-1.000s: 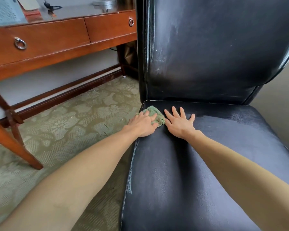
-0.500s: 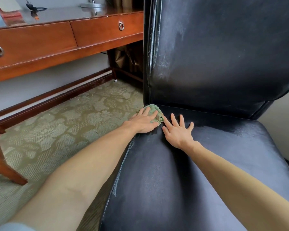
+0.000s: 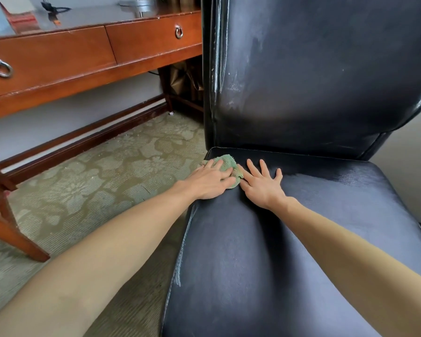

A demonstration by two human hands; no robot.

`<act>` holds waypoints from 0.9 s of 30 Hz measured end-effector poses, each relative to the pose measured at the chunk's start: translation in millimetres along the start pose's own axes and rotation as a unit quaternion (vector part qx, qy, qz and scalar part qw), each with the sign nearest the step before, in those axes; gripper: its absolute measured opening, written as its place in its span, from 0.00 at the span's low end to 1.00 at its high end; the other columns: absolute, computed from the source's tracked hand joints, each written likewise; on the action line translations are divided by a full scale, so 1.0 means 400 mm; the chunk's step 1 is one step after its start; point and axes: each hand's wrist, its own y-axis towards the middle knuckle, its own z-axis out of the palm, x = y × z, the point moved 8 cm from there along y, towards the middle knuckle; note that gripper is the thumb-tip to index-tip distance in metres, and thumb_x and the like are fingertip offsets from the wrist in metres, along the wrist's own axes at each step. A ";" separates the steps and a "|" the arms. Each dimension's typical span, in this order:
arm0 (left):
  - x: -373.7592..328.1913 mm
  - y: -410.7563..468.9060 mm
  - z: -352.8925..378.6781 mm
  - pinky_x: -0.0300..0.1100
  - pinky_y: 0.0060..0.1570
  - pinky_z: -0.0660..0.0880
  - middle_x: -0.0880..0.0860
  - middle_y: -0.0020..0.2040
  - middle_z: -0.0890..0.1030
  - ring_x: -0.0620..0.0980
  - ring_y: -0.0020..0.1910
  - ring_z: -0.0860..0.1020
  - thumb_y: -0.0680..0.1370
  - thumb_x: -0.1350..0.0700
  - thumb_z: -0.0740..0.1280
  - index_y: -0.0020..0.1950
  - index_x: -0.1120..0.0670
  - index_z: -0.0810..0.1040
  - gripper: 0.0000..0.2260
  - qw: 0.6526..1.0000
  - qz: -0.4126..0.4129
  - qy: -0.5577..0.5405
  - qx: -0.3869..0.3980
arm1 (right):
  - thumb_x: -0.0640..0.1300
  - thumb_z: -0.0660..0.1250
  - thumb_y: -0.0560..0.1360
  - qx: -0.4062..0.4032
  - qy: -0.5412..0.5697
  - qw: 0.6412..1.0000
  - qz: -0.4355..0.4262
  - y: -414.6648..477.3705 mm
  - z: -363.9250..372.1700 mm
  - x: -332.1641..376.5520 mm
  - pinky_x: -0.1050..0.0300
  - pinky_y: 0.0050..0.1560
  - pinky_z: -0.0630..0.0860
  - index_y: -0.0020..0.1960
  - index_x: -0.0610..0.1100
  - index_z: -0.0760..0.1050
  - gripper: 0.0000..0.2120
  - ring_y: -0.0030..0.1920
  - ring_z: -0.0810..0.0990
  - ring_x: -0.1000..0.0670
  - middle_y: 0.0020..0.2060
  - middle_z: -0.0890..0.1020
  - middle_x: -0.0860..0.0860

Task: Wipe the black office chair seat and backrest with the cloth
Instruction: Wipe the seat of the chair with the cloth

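The black chair fills the right half of the view, its seat [image 3: 301,251] running toward me and its backrest [image 3: 326,69] upright behind, streaked with pale dusty marks. A small green cloth [image 3: 229,162] lies bunched at the seat's far left corner. My left hand [image 3: 210,180] lies flat on top of the cloth, pressing it onto the seat. My right hand [image 3: 263,184] rests palm down on the bare seat right beside the cloth, fingers spread, holding nothing.
A wooden desk [image 3: 83,57] with two ring-handled drawers stands to the left, its leg [image 3: 12,234] close to my left forearm. Patterned green carpet [image 3: 95,178] covers the floor between desk and chair. A pale wall [image 3: 413,166] stands at the right.
Both hands stay at the seat's far left corner with the cloth under the left one. The view swung right, then part of the way back left.
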 end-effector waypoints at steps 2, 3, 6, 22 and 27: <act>0.004 0.009 0.000 0.53 0.76 0.43 0.53 0.81 0.44 0.54 0.79 0.41 0.84 0.42 0.46 0.80 0.45 0.50 0.25 1.000 -0.003 0.022 -0.007 | 0.56 0.42 0.82 0.000 -0.002 1.000 -0.012 -0.006 0.003 0.007 0.31 0.70 0.35 0.78 0.60 0.44 0.24 0.77 0.38 0.45 0.78 0.46 0.54; 0.008 0.018 -0.001 0.53 0.76 0.43 0.53 0.81 0.44 0.55 0.79 0.41 0.84 0.42 0.46 0.80 0.45 0.49 0.25 1.000 -0.006 0.030 -0.006 | 0.56 0.43 0.83 -0.001 -0.002 1.000 -0.017 -0.009 0.004 0.009 0.32 0.71 0.35 0.78 0.60 0.45 0.24 0.78 0.39 0.45 0.78 0.46 0.54; 0.029 0.051 -0.014 0.53 0.76 0.43 0.52 0.81 0.42 0.54 0.79 0.41 0.84 0.43 0.46 0.80 0.42 0.47 0.24 0.999 -0.020 0.049 0.007 | 0.56 0.44 0.83 -0.004 -0.003 1.000 -0.029 -0.013 0.006 0.013 0.33 0.72 0.35 0.78 0.58 0.48 0.24 0.78 0.39 0.47 0.78 0.46 0.55; 0.088 0.065 -0.029 0.54 0.76 0.48 0.45 0.80 0.45 0.48 0.79 0.43 0.83 0.40 0.49 0.78 0.35 0.53 0.22 0.999 -0.011 0.031 -0.004 | 0.58 0.41 0.82 0.004 -0.035 0.999 -0.027 -0.020 0.013 0.022 0.33 0.72 0.34 0.77 0.60 0.44 0.24 0.77 0.37 0.48 0.78 0.44 0.56; 0.081 -0.026 0.010 0.55 0.76 0.50 0.48 0.81 0.48 0.53 0.79 0.46 0.82 0.39 0.49 0.76 0.34 0.56 0.21 0.999 -0.018 0.036 -0.014 | 0.58 0.41 0.81 0.001 -0.031 0.999 0.010 -0.038 0.015 0.035 0.31 0.71 0.35 0.77 0.61 0.43 0.24 0.77 0.37 0.44 0.78 0.43 0.54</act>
